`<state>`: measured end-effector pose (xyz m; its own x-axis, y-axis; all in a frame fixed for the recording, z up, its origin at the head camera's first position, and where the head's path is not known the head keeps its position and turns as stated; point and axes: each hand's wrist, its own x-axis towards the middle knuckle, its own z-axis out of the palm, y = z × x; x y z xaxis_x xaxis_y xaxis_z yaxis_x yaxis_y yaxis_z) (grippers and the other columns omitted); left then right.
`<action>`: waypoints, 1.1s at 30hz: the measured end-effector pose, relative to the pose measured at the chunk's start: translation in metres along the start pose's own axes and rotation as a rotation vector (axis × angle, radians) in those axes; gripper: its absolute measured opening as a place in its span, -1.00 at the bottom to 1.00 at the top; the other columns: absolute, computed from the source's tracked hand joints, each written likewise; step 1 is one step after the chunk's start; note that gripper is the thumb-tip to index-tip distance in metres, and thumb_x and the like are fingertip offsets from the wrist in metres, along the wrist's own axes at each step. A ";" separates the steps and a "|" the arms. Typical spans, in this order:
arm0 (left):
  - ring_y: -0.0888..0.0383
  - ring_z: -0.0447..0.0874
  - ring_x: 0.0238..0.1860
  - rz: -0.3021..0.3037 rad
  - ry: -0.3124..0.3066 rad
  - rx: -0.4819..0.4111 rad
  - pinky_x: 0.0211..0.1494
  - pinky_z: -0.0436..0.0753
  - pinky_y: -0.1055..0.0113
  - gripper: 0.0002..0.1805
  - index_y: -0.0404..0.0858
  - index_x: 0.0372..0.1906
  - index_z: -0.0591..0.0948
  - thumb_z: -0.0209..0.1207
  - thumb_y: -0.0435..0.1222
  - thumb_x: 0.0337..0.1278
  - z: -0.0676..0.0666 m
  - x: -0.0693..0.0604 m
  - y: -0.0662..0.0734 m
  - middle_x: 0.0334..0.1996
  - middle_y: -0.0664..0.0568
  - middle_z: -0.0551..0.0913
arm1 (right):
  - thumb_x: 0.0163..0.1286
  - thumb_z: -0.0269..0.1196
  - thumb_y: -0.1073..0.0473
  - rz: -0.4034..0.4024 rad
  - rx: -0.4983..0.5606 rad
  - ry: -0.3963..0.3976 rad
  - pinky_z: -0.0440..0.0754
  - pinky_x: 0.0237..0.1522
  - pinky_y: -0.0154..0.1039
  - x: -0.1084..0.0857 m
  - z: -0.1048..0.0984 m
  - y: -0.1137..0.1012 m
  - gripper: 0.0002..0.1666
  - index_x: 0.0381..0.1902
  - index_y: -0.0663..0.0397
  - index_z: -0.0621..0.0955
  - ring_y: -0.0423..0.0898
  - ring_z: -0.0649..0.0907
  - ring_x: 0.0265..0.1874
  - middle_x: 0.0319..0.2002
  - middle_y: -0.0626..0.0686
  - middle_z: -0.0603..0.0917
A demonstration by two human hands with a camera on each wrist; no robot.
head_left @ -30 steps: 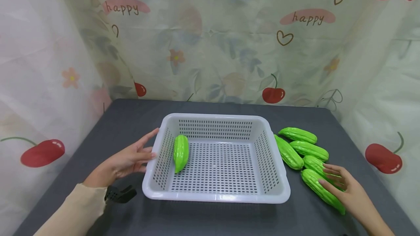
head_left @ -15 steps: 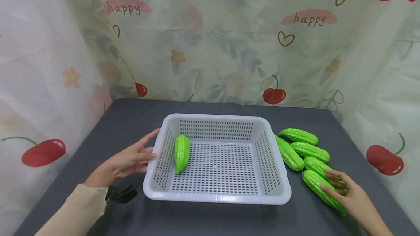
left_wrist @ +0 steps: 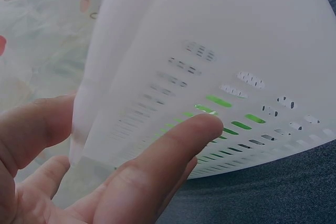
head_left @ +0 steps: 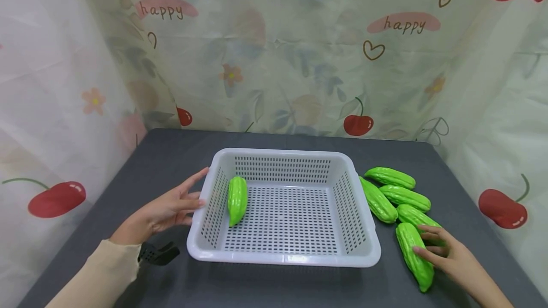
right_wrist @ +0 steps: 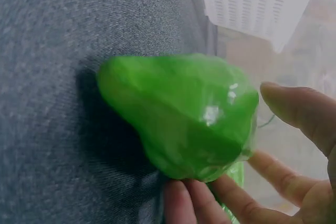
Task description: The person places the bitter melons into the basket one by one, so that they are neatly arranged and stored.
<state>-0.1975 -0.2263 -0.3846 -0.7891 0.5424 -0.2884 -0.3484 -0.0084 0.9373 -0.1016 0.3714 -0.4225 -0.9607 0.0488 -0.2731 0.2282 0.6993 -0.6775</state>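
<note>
The fingers of my left hand [head_left: 160, 210] are spread and touch the left outer wall of the pale basket [head_left: 282, 258]. Close up in the left wrist view, the left hand [left_wrist: 142, 182] has a fingertip against the slotted wall [left_wrist: 236, 30]. Inside the basket, one green ridged gourd [head_left: 237, 201] lies at the left. To the basket's right, my right hand [head_left: 455, 258] holds the nearest gourd [head_left: 414, 255], thumb on its upper side. From the right wrist view, the right hand's [right_wrist: 307, 200] thumb and fingers lie on opposite sides of the gourd [right_wrist: 184, 108].
Several other green gourds [head_left: 404, 197] lie together right of the basket, one [head_left: 377, 201] against its right wall. They stand on a dark cloth-covered table [head_left: 274, 284]. Printed curtains [head_left: 274, 80] hang behind and at both sides. A black strap [head_left: 158, 254] is at the left wrist.
The nearest gourd has turned, its near end swinging left and toward the front, as my right hand's fingers closed in on it. The left hand and basket have stayed put.
</note>
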 end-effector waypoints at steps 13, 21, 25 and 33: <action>-0.30 0.50 0.21 0.003 0.008 0.000 0.07 0.56 -0.23 0.03 0.30 0.52 -0.28 0.13 -0.40 0.30 0.000 -0.001 0.000 0.50 -0.28 0.05 | 0.38 0.20 -0.12 0.039 -0.001 -0.129 0.71 -0.29 -0.10 0.010 0.002 -0.003 -0.02 0.44 0.38 0.04 0.22 0.64 -0.03 0.21 0.59 0.31; -0.30 0.50 0.21 0.004 0.004 0.004 0.07 0.56 -0.24 0.04 0.26 0.52 -0.30 0.13 -0.41 0.30 0.000 -0.001 0.000 0.50 -0.29 0.04 | 0.36 0.24 -0.10 0.021 -0.014 -0.143 0.64 -0.38 -0.19 0.012 0.002 -0.004 -0.03 0.42 0.40 0.09 0.04 0.68 -0.16 0.13 0.54 0.44; -0.29 0.52 0.19 0.000 -0.003 -0.001 0.05 0.57 -0.24 0.03 0.27 0.52 -0.28 0.13 -0.42 0.29 0.000 0.000 0.001 0.49 -0.32 0.05 | 0.36 0.24 -0.09 0.007 -0.014 -0.142 0.63 -0.39 -0.19 0.011 0.000 -0.006 -0.04 0.42 0.40 0.10 0.03 0.67 -0.16 0.13 0.54 0.44; -0.28 0.54 0.18 -0.001 -0.008 -0.006 0.04 0.57 -0.25 0.02 0.28 0.52 -0.25 0.13 -0.42 0.30 -0.001 0.000 0.001 0.48 -0.32 0.07 | 0.37 0.23 -0.07 -0.037 -0.055 -0.124 0.63 -0.40 -0.21 0.007 -0.012 -0.017 -0.07 0.42 0.39 0.12 0.06 0.66 -0.16 0.09 0.50 0.49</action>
<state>-0.1985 -0.2273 -0.3841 -0.7850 0.5487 -0.2877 -0.3523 -0.0133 0.9358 -0.1142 0.3683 -0.4047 -0.9405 -0.0639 -0.3337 0.1809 0.7373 -0.6509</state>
